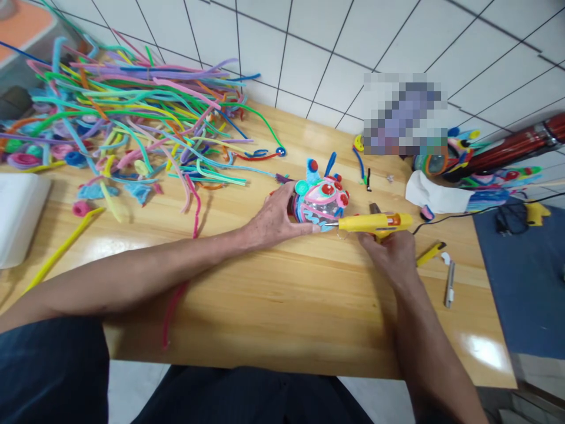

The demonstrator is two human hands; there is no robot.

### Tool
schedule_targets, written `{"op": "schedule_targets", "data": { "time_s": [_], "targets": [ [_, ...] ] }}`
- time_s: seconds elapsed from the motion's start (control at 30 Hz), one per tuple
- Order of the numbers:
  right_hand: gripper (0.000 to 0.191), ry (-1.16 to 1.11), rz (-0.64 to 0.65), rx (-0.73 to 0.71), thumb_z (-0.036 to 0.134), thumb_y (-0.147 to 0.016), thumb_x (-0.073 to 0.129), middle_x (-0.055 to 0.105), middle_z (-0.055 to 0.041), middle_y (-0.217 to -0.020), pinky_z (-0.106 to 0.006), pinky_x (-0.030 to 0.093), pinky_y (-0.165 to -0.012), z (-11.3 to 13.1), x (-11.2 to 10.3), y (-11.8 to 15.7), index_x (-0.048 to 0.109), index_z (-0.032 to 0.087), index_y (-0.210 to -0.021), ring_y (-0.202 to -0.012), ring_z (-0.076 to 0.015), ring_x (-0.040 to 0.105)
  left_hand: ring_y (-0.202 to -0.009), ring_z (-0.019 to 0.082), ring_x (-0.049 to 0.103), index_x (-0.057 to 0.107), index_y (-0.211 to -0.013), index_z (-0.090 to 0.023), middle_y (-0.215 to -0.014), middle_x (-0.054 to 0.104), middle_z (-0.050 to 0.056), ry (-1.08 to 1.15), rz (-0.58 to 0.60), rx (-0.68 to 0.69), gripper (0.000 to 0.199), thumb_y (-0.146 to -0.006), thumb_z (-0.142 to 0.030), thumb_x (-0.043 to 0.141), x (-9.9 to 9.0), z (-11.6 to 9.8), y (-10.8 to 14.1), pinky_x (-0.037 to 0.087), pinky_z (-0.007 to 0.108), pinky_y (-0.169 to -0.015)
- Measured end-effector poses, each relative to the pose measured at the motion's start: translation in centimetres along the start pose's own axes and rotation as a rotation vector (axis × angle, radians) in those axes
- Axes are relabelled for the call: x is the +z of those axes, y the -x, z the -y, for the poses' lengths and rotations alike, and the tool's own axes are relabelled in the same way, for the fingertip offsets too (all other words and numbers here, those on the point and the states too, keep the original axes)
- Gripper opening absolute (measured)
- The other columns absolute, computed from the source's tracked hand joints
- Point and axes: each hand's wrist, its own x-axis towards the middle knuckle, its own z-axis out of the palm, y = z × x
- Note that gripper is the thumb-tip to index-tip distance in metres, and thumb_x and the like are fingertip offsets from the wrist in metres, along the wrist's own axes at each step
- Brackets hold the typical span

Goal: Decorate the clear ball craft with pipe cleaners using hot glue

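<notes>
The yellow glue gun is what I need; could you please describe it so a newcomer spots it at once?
At the wooden table, look right of the decorated craft to the person's right hand. That hand grips the yellow glue gun, whose thin metal nozzle points left toward the craft. Unlike the yellow tool lying nearby, it is held and has a nozzle.

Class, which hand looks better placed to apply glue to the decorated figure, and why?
Probably the right hand: it grips the yellow glue gun, whose nozzle points toward the decorated figure. The left hand holds the figure.
</notes>
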Motion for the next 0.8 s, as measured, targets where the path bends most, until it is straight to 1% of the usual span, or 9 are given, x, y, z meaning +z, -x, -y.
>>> {"op": "schedule_targets", "data": {
  "time_s": [0.07,0.13,0.23,0.37,0.5,0.7,0.8],
  "targets": [
    [0.019,-0.002,-0.006,-0.013,0.044,-0.074,0.065,0.074,-0.0034,-0.072,-0.039,0.061,-0.07,-0.18,0.08,0.01,0.065,0.025,-0.076,-0.071,-0.0273,0.074,-0.133,0.037,0.067,0.058,-0.133,-0.023,-0.13,0.073,0.014,0.01,0.004,0.012,0.08,-0.076,-0.064,0.096,-0.04,-0.09,0.02,0.059,0.054,-0.107],
    [0.02,-0.007,-0.01,-0.011,0.044,-0.074,0.066,0.076,-0.0035,-0.073,-0.039,0.062,-0.072,-0.33,0.16,0.01,0.067,0.025,-0.078,-0.072,-0.0275,0.074,-0.135,0.038,0.066,0.058,-0.133,-0.023,-0.13,0.074,0.014,0.01,0.01,0.018,0.079,-0.077,-0.064,0.096,-0.13,-0.23,0.02,0.058,0.055,-0.109],
    [0.02,-0.011,0.0,0.002,0.044,-0.075,0.066,0.075,-0.0038,-0.073,-0.038,0.062,-0.07,-0.47,0.23,0.02,0.068,0.024,-0.08,-0.071,-0.027,0.074,-0.135,0.038,0.066,0.059,-0.132,-0.023,-0.129,0.074,0.014,0.008,0.018,0.019,0.078,-0.077,-0.064,0.096,-0.23,-0.36,0.01,0.058,0.055,-0.109],
    [0.021,-0.019,0.022,0.006,0.043,-0.077,0.066,0.076,-0.0043,-0.073,-0.039,0.063,-0.073,-0.49,0.11,0.06,0.07,0.023,-0.081,-0.071,-0.0265,0.074,-0.131,0.037,0.068,0.058,-0.132,-0.024,-0.127,0.075,0.013,0.011,0.014,0.021,0.078,-0.077,-0.065,0.096,-0.16,-0.27,0.0,0.059,0.054,-0.107],
    [0.023,-0.013,0.046,0.023,0.044,-0.077,0.067,0.078,-0.0058,-0.074,-0.042,0.063,-0.072,-0.44,-0.16,0.08,0.072,0.023,-0.081,-0.071,-0.029,0.076,-0.126,0.036,0.071,0.058,-0.131,-0.024,-0.127,0.075,0.013,0.027,0.028,0.005,0.076,-0.078,-0.064,0.095,-0.12,-0.27,-0.01,0.061,0.054,-0.105],
    [0.023,-0.011,0.044,0.041,0.044,-0.077,0.067,0.078,-0.0057,-0.073,-0.039,0.061,-0.067,-0.48,-0.06,0.12,0.073,0.022,-0.08,-0.071,-0.0286,0.076,-0.127,0.035,0.071,0.058,-0.131,-0.025,-0.129,0.075,0.013,0.031,0.031,0.003,0.075,-0.078,-0.062,0.096,-0.14,-0.23,-0.01,0.062,0.052,-0.103],
    [0.023,-0.03,0.035,0.035,0.044,-0.076,0.067,0.079,-0.0058,-0.077,-0.039,0.062,-0.071,-0.49,0.14,0.11,0.073,0.022,-0.081,-0.074,-0.0285,0.076,-0.128,0.036,0.07,0.058,-0.132,-0.025,-0.128,0.076,0.013,0.023,0.021,0.002,0.077,-0.077,-0.062,0.097,-0.09,-0.11,0.01,0.062,0.052,-0.103]
  ]
}}
